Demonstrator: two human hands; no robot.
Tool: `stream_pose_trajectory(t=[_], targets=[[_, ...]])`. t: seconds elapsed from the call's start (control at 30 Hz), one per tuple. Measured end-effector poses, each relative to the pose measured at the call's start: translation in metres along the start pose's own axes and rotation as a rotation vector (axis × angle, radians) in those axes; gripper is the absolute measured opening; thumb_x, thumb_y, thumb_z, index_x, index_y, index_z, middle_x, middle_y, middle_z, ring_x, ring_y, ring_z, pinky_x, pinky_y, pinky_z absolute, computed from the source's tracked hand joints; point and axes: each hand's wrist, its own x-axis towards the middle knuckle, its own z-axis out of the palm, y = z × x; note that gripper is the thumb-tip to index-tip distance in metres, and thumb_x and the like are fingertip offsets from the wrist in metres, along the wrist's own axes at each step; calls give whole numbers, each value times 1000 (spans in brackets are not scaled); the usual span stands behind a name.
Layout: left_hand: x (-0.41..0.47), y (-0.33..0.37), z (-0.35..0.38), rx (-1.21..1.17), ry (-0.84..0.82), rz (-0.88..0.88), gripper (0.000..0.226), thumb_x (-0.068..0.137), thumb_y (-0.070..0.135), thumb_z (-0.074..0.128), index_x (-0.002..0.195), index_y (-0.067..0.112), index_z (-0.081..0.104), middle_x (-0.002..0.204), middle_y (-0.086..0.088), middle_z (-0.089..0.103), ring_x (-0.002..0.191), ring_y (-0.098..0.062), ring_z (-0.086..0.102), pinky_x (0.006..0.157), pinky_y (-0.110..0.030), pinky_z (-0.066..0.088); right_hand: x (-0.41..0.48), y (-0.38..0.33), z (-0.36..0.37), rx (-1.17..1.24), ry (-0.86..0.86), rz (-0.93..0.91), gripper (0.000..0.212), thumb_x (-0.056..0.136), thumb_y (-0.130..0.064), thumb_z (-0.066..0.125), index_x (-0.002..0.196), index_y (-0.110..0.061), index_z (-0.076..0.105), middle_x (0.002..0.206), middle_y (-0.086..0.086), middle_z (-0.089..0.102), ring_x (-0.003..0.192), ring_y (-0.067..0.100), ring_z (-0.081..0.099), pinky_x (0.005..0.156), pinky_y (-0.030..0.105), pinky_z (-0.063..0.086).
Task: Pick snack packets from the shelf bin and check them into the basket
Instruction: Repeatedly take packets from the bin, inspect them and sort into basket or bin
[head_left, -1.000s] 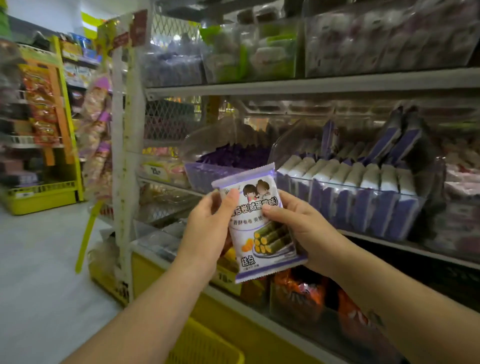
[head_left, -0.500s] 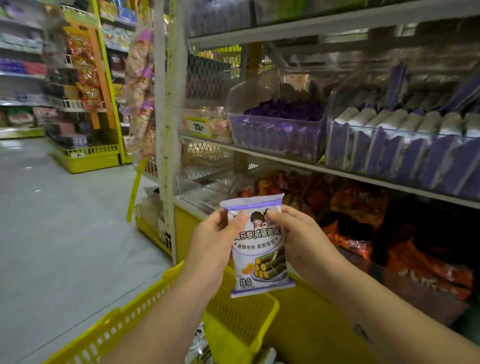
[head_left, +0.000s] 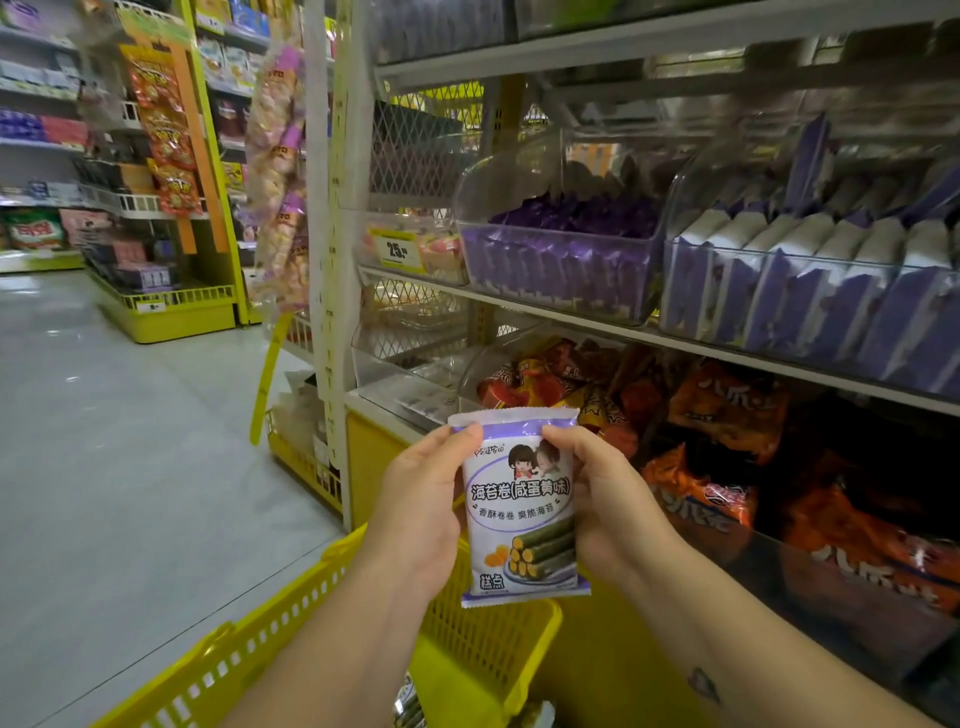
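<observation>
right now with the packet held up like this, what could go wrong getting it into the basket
1. The snack packet hangs over the far corner of the yellow basket, so a drop from here may hit the rim or fall outside.
2. The left hand and right hand both grip its sides; a hard squeeze might crush the contents.
3. The dark purple bin sits beside the white-and-purple bin; a later pick could come from the wrong one.
</observation>
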Motion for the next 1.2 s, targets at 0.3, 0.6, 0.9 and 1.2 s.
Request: stream_pose_trajectory(t=[0.3, 0.6, 0.9, 1.2], targets=[[2, 3, -2, -99, 55, -61, 31, 90, 28, 63, 104, 1, 67, 90, -18, 75, 71, -23, 73, 58, -35, 60, -2, 3, 6, 91, 20, 48, 38, 88, -34, 58, 101, -1, 70, 98, 23, 72, 87, 34, 72, 65, 38, 60], [6, 17, -11, -285, 71, -154, 36, 96, 33, 54, 115, 4, 65, 104, -18, 73, 93, -32, 72, 68, -45, 60, -13, -10, -7, -433, -368, 75, 40, 90, -30, 58, 118, -2, 63, 119, 22, 65, 108, 34, 64, 102, 53, 45], [7, 19, -33, 298, -460, -188, 45, 80, 9, 70, 123, 18, 59, 116, -8, 71, 106, -25, 68, 80, -37, 60, -10, -23, -16, -206, -258, 110, 28, 84, -26, 58, 99, -8, 73, 107, 18, 71, 91, 26, 71, 71, 34, 59], [4, 15, -38, 482, -484, -10, 55, 88, -6, 62, 118, 38, 53, 110, 5, 73, 103, -15, 69, 75, -23, 57, -9, -25, -13, -65, -225, 125, 40, 86, -26, 58, 117, -1, 62, 110, 21, 70, 95, 29, 71, 69, 35, 59]])
